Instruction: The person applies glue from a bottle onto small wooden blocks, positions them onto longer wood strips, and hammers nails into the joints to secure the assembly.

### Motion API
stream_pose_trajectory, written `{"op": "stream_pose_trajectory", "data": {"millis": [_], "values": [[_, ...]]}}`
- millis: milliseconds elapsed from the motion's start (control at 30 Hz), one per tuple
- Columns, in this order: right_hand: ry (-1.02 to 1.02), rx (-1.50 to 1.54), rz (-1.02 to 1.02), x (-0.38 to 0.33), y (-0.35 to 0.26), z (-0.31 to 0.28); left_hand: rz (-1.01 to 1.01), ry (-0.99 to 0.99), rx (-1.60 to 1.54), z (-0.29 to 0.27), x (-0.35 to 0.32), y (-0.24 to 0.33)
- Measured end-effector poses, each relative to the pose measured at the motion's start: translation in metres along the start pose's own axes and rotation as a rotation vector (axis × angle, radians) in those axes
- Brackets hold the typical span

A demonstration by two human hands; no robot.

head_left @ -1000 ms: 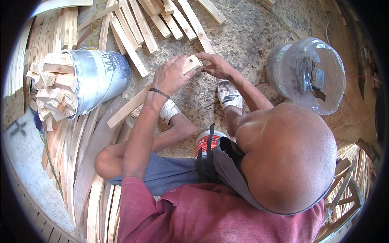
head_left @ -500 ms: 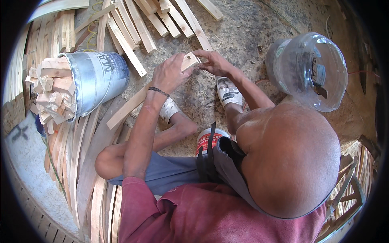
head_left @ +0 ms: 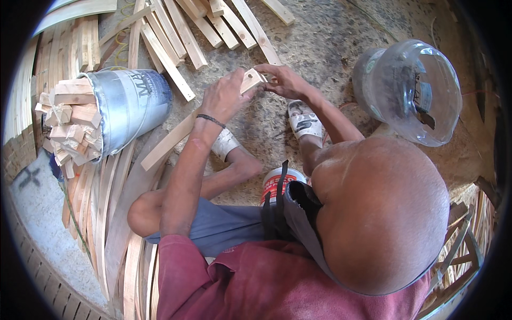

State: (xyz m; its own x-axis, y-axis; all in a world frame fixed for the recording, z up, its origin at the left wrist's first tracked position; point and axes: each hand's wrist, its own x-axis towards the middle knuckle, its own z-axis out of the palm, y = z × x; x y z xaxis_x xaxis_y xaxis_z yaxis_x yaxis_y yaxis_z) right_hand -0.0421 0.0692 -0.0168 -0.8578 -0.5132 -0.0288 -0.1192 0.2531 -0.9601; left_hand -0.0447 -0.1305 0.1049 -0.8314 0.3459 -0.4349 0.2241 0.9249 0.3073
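At the left, wood blocks (head_left: 85,116) fill a metal bucket (head_left: 136,101) up to and past its rim, already in short lengths. Beside it, one long stick (head_left: 169,141) slants up from near the bent knee, passes behind the left forearm and ends between the two hands in front of the feet. Farther off, other sticks (head_left: 189,38) lie loose on the floor (head_left: 320,37), well apart from the held one. The left hand (head_left: 221,98) is wrapped firmly around the stick just short of its far end, where a dark spot shows, hole or knot I cannot tell. A tub (head_left: 274,185) stands by the lap. The right hand (head_left: 288,84) has its fingers bent at that end; whether they pinch it or something small, I cannot tell. Handling of this stick looks unfinished, judging by both hands being at it; how much remains is unclear. At the right stands a clear jug (head_left: 369,88).
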Motion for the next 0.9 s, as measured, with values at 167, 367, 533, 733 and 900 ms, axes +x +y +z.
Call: {"op": "stream_pose_trajectory", "data": {"millis": [167, 367, 533, 733, 900], "values": [[0.003, 0.035, 0.063, -0.006, -0.022, -0.007, 0.021, 0.056, -0.011, 0.004, 0.001, -0.006], [0.048, 0.189, 0.064, -0.013, -0.017, -0.006, 0.019, 0.001, 0.036, 0.000, 0.000, 0.000], [0.072, 0.224, 0.056, -0.014, -0.019, -0.006, 0.030, 0.000, 0.005, 0.000, 0.001, 0.001], [-0.002, 0.232, 0.105, -0.012, -0.023, -0.010, 0.012, -0.026, -0.005, -0.002, 0.001, -0.001], [0.186, 0.223, -0.012, -0.014, -0.027, 0.002, 0.018, -0.011, -0.021, -0.003, 0.004, 0.000]]}}
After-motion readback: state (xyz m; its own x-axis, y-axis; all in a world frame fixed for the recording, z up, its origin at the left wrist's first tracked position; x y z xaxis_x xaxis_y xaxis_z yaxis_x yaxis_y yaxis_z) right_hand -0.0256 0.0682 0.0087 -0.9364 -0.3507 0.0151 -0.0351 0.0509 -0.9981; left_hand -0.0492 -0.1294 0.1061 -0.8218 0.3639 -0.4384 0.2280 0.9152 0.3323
